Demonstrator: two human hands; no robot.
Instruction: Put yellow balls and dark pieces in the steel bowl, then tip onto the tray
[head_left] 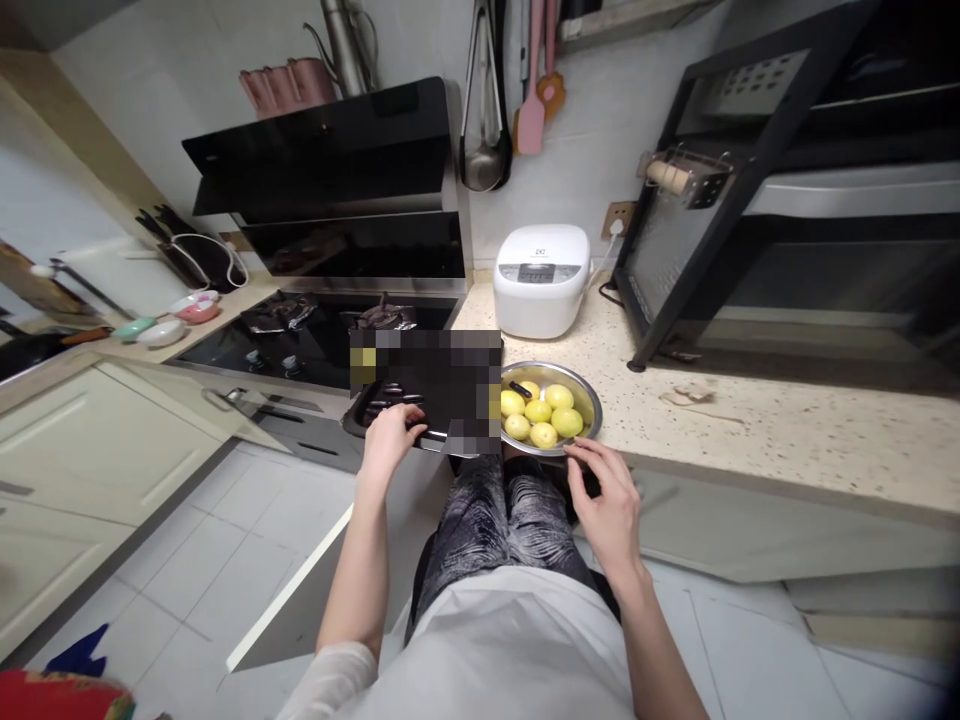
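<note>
A dark tray [360, 412], partly pixelated, sits at the front edge beside the stove, with several dark elongated pieces at its left end. My left hand [394, 432] is at the tray's front rim, fingers bent together; what they hold, if anything, is too small to tell. To the right, a metal bowl [594, 400] holds several yellow lemons [559, 397] and a small dark object [520, 389]. Beside the bowl's front right rim is my right hand [606, 490], thumb and fingers curved towards each other with a gap between them.
A white rice cooker [541, 285] stands behind the bowl. The black stove [330, 320] is at the left, with small bowls [161, 333] beyond it. A dark rack [660, 240] with an oven stands at the right. An open cabinet door [292, 590] juts out below.
</note>
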